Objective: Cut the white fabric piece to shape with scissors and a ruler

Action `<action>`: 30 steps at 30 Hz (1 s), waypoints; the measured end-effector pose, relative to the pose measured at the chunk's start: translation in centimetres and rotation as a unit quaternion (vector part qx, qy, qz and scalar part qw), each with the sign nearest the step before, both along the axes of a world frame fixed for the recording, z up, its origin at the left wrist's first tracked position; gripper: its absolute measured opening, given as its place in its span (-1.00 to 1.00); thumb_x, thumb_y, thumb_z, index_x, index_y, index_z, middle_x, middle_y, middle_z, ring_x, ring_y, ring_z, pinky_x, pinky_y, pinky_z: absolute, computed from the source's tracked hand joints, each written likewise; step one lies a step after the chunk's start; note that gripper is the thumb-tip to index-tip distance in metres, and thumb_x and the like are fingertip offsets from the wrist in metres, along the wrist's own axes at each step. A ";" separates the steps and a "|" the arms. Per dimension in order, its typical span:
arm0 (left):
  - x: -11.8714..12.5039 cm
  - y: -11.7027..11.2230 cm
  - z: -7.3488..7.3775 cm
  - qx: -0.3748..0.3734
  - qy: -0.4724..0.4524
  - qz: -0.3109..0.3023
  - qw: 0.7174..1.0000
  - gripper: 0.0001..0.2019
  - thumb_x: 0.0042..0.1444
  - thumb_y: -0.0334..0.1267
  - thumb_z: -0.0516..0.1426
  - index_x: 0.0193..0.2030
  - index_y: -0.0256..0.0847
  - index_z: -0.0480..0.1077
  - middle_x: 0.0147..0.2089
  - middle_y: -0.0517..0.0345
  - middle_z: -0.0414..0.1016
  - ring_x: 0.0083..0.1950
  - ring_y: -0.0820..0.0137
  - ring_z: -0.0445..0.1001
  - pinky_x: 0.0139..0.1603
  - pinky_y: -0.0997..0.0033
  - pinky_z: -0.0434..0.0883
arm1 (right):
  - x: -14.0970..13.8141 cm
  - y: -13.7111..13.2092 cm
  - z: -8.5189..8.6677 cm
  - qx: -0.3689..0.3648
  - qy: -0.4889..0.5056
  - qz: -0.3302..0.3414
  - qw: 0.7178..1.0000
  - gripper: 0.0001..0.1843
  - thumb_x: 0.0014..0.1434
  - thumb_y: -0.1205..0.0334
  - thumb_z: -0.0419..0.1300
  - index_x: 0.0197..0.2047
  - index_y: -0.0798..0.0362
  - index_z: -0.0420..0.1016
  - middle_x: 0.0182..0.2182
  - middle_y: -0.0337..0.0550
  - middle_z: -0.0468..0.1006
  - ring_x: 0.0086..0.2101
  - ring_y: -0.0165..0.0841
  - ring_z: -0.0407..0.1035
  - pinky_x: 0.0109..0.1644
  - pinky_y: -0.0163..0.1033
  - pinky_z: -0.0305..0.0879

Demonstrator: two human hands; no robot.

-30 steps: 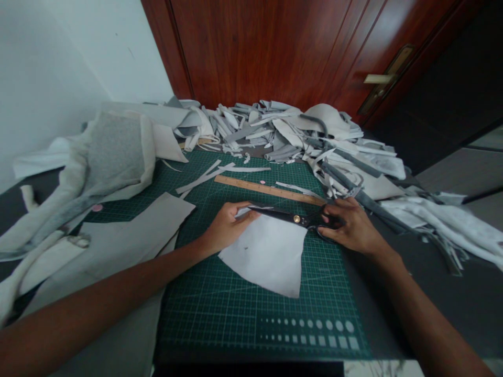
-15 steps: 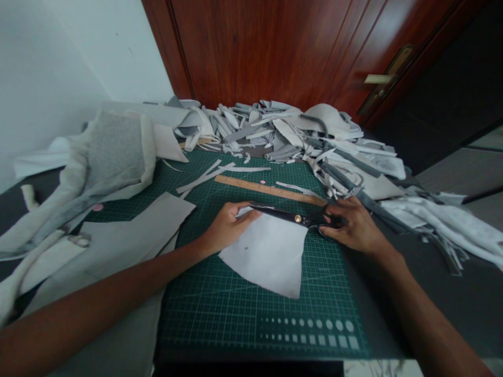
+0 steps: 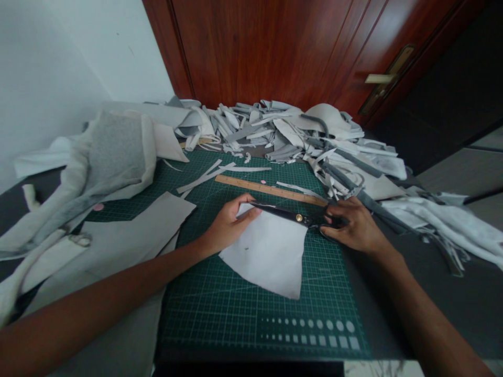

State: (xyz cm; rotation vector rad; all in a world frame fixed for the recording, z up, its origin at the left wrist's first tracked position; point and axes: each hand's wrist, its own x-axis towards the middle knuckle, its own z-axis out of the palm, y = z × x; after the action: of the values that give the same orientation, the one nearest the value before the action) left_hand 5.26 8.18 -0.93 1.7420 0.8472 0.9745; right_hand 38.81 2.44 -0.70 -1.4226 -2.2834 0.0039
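My right hand [image 3: 351, 224] is closed round the handles of black scissors [image 3: 281, 211], whose blades lie along the far edge of a pale piece of fabric [image 3: 267, 254]. The blade tips reach my left hand [image 3: 231, 222], which pinches the fabric's upper left corner between thumb and fingers. This piece has a small dark mark and hangs just over or rests on the green cutting mat [image 3: 212, 309]; which one, I cannot tell. Behind the blades lies a wooden ruler [image 3: 267, 189], with thin cut strips [image 3: 204, 177] near it.
Larger pale sheets [image 3: 129, 235] lie on the left beside a bundled grey-and-white cloth [image 3: 113, 152]. Scraps [image 3: 251, 123] are heaped along the back and right side, against a red-brown wooden door [image 3: 259, 47]. Pink chalk pieces [image 3: 98, 207] lie on the mat and cloth.
The scissor blades look closer together along the fabric's far edge, and the sliver of fabric above them is less visible. Both hands have stayed almost in place.
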 end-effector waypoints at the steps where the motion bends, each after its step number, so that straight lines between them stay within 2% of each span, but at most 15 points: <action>1: 0.0 0.0 0.0 -0.003 0.000 -0.005 1.000 -0.84 0.28 -0.15 0.18 -0.26 -0.17 0.37 -0.40 0.26 0.40 -0.35 0.40 0.41 -0.31 0.47 0.38 | 0.0 0.0 0.0 0.001 0.001 0.000 1.000 -0.62 0.22 -0.09 0.29 -0.44 -0.01 0.40 -0.54 -0.23 0.44 -0.45 -0.28 0.31 -0.18 -0.11 0.12; 6: 0.0 0.0 -0.1 -0.019 -0.003 -0.018 1.000 -0.83 0.29 -0.14 0.18 -0.25 -0.18 0.39 -0.39 0.26 0.44 -0.38 0.42 0.42 -0.34 0.48 0.38 | 0.1 -0.1 -0.1 0.005 0.000 -0.006 1.000 -0.65 0.21 -0.09 0.30 -0.44 -0.03 0.45 -0.53 -0.19 0.51 -0.45 -0.25 0.34 -0.18 -0.09 0.15; 11: 0.0 -0.1 0.1 -0.021 -0.003 -0.016 1.000 -0.79 0.29 -0.11 0.18 -0.26 -0.20 0.42 -0.37 0.24 0.47 -0.36 0.41 0.44 -0.31 0.48 0.39 | -0.1 -0.1 -0.1 -0.004 0.009 -0.033 0.999 -0.70 0.17 -0.01 0.29 -0.47 -0.04 0.38 -0.54 -0.20 0.52 -0.46 -0.25 0.35 -0.16 -0.06 0.16; 15: -0.1 -0.1 0.1 -0.004 0.004 -0.022 1.000 -0.81 0.30 -0.13 0.17 -0.24 -0.21 0.45 -0.35 0.22 0.50 -0.33 0.41 0.46 -0.29 0.48 0.40 | -0.3 -0.2 0.4 -0.025 0.034 -0.023 0.999 -0.72 0.17 0.07 0.24 -0.49 -0.03 0.29 -0.54 -0.24 0.47 -0.45 -0.27 0.35 -0.16 -0.08 0.13; 20: -0.1 0.1 -0.3 -0.004 0.005 -0.021 1.000 -0.81 0.30 -0.12 0.19 -0.23 -0.21 0.47 -0.34 0.21 0.52 -0.34 0.40 0.46 -0.31 0.47 0.39 | -0.7 -0.2 0.5 -0.056 0.043 -0.010 0.997 -0.78 0.14 0.09 0.23 -0.41 -0.03 0.29 -0.50 -0.25 0.42 -0.43 -0.28 0.31 -0.19 -0.11 0.12; 26: -0.1 0.2 -0.3 0.012 -0.012 -0.047 0.999 -0.85 0.30 -0.21 0.17 -0.14 -0.23 0.52 -0.17 0.11 0.63 -0.17 0.34 0.56 -0.12 0.42 0.46 | -0.9 0.1 -0.1 -0.066 0.032 -0.006 0.997 -0.74 0.15 0.05 0.23 -0.42 -0.03 0.27 -0.49 -0.23 0.41 -0.43 -0.28 0.29 -0.19 -0.11 0.12; 30: -0.2 0.2 -0.2 0.021 -0.012 -0.052 0.998 -0.84 0.29 -0.21 0.19 -0.13 -0.24 0.54 -0.16 0.10 0.65 -0.16 0.34 0.58 -0.10 0.42 0.47 | -0.7 0.1 -0.1 -0.065 0.036 0.002 0.997 -0.72 0.15 0.01 0.24 -0.41 -0.03 0.29 -0.49 -0.23 0.41 -0.43 -0.28 0.29 -0.21 -0.11 0.12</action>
State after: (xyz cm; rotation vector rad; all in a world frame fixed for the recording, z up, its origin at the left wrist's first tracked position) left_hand 5.09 8.40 -1.14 1.7878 0.7178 0.9485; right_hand 38.09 2.54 -0.83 -1.4567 -2.2638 0.2057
